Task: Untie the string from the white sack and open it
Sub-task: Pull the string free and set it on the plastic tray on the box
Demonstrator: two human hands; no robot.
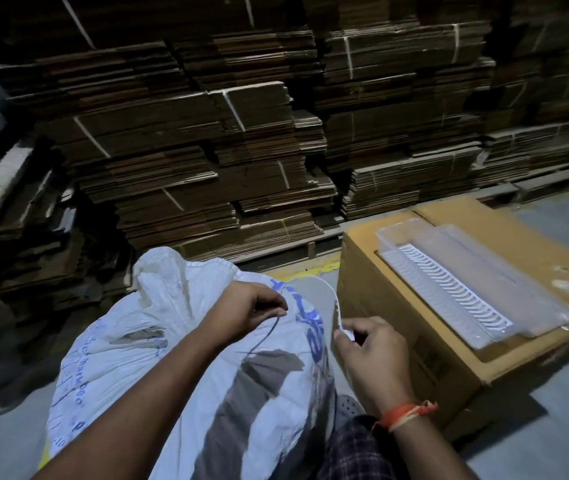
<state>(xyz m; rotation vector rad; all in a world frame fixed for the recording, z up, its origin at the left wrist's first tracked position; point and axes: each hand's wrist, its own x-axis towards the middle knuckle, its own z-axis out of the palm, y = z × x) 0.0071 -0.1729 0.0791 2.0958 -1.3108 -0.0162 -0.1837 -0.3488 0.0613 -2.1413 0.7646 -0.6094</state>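
stacked cardboard behind; box beside white sack; left hand and right hand apparently pinch string.

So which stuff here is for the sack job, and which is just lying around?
For the job: big white woven sack, thin white string, left hand, right hand.

Just lying about: brown cardboard box, clear plastic trays, stacks of flattened cardboard.

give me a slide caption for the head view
Two bare hands, left hand and right hand, pull a thin white string from a white woven plastic sack.
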